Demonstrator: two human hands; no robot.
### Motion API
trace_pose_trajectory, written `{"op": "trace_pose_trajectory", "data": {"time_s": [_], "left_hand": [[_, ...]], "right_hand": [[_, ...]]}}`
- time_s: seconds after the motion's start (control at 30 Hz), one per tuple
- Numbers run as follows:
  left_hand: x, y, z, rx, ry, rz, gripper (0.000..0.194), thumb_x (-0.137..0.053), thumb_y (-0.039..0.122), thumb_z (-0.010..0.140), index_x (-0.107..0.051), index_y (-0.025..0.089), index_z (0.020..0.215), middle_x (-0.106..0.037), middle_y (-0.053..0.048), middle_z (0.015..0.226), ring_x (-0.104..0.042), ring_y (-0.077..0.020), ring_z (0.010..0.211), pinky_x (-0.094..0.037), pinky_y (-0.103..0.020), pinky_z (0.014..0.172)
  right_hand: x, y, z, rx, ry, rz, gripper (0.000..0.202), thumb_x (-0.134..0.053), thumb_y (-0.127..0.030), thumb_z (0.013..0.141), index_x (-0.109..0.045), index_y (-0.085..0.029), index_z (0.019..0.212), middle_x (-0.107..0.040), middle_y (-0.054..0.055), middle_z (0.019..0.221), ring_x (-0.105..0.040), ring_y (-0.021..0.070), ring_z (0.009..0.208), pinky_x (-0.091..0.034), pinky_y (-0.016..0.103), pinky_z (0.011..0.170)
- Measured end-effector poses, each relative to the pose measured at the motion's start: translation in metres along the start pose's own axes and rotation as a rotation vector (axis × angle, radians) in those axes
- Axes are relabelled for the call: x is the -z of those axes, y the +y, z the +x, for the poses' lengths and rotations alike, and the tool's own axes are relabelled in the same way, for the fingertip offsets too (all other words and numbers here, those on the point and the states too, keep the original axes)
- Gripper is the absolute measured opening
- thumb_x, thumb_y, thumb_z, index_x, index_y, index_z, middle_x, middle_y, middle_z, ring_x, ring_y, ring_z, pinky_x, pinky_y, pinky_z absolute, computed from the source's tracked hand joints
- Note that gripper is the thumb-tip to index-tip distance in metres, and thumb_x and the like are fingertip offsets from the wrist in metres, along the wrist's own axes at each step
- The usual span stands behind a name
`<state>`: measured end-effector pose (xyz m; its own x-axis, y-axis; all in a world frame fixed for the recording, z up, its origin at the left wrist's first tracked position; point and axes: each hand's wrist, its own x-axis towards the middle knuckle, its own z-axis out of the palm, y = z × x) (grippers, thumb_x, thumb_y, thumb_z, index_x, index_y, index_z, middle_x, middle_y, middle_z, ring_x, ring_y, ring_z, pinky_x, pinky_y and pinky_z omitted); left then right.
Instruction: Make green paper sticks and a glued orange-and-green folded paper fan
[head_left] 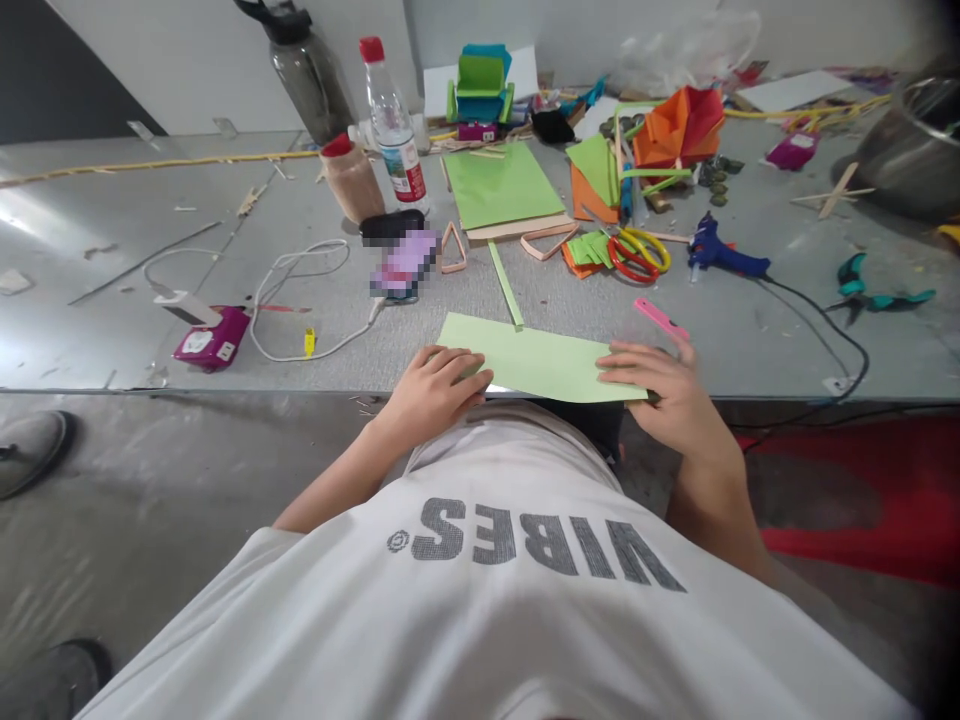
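Note:
A light green sheet of paper lies lengthwise at the table's front edge, its near side bowed slightly over that edge. My left hand grips its left end, fingers on top and close together. At the right end, my right hand holds the sheet with its fingers on the upper face; the thumb is mostly hidden. A pink cutter knife lies just beyond my right hand. Pointing towards the sheet from behind is a narrow green strip.
Behind lie a green sheet, scissors, a blue glue gun, teal pliers and a phone on a white cable. A water bottle stands at the back. The glue gun's black cord crosses the right side.

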<state>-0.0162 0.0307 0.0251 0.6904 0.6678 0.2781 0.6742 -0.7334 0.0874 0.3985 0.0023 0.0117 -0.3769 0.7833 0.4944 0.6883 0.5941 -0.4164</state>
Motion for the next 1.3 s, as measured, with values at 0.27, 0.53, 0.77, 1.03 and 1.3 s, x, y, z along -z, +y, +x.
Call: {"op": "trace_pose_trajectory", "data": {"time_s": [0.27,0.53,0.77,1.03,1.3], "left_hand": [[0.002,0.018,-0.004,0.077,0.075,0.000,0.030,-0.056,0.030,0.122,-0.085,0.026,0.114,-0.092,-0.007,0.124,-0.083,-0.0282,0.113,-0.061,-0.047,0.097],[0.002,0.021,0.005,0.154,0.053,-0.045,0.034,-0.049,0.025,0.121,-0.081,0.024,0.110,-0.088,-0.012,0.120,-0.078,-0.0306,0.113,-0.058,-0.049,0.095],[0.007,0.026,0.012,0.319,-0.009,-0.064,0.027,-0.051,0.028,0.120,-0.077,0.022,0.114,-0.081,-0.014,0.128,-0.072,-0.0344,0.119,-0.054,-0.052,0.097],[0.011,0.021,0.007,0.433,0.011,-0.175,0.019,-0.058,0.031,0.117,-0.073,0.025,0.107,-0.080,-0.012,0.135,-0.070,-0.0340,0.123,-0.054,-0.057,0.104],[0.013,0.016,-0.003,0.478,0.040,-0.286,0.015,-0.066,0.029,0.113,-0.075,0.025,0.101,-0.079,-0.011,0.139,-0.069,-0.0342,0.133,-0.052,-0.059,0.115]], "right_hand": [[-0.021,-0.056,0.007,0.059,-0.033,-0.267,0.006,-0.076,-0.028,0.112,-0.082,-0.029,0.113,-0.090,0.004,0.128,-0.084,0.0337,0.125,-0.031,0.067,0.133],[-0.048,-0.079,0.017,0.035,-0.021,-0.306,0.023,-0.065,-0.024,0.119,-0.083,-0.029,0.106,-0.091,0.001,0.120,-0.081,0.0257,0.110,-0.043,0.052,0.119],[-0.051,-0.077,0.021,-0.039,0.012,-0.276,0.024,-0.062,-0.026,0.118,-0.080,-0.025,0.102,-0.085,0.009,0.112,-0.074,0.0312,0.107,-0.048,0.050,0.095],[-0.048,-0.079,0.026,-0.090,-0.024,-0.319,0.026,-0.061,-0.024,0.116,-0.079,-0.025,0.098,-0.079,0.011,0.106,-0.067,0.0333,0.104,-0.043,0.054,0.095],[-0.035,-0.074,0.021,-0.171,-0.031,-0.367,0.022,-0.069,-0.025,0.112,-0.080,-0.024,0.093,-0.078,0.009,0.095,-0.067,0.0301,0.096,-0.038,0.049,0.089]]}}
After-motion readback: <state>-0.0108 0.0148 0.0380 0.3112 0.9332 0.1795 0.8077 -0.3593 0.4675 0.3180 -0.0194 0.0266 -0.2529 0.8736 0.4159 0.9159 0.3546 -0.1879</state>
